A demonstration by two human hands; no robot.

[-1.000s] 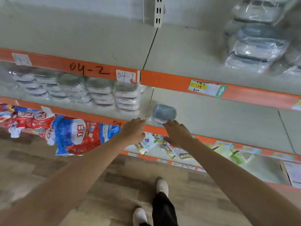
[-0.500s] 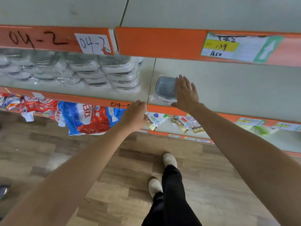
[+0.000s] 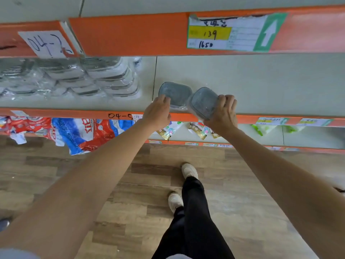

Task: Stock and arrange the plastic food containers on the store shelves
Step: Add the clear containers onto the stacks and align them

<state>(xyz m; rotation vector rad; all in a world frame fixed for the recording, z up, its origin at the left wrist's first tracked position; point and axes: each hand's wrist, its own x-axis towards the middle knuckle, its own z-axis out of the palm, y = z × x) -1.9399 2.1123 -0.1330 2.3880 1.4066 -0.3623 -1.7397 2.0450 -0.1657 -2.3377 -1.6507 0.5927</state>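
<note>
On shelf (image 3: 261,85): second container (image 3: 203,101) now gripped by right hand (image 3: 223,113); left hand (image 3: 157,112) touches first container (image 3: 175,92)

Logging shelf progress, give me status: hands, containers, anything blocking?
Left hand touching the left container. Right hand gripping the tilted right container at the shelf edge. Nothing blocking; wrapped stacks off to the left.

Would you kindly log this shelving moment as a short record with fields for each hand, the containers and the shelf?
left hand: fingers rest on near edge of the left grey-lidded container
right hand: grips the right grey-lidded container, which is tilted at the shelf front
containers: side by side, close; contact unclear
shelf: middle level, orange front edge
neighbours: wrapped container stacks to the left
</note>
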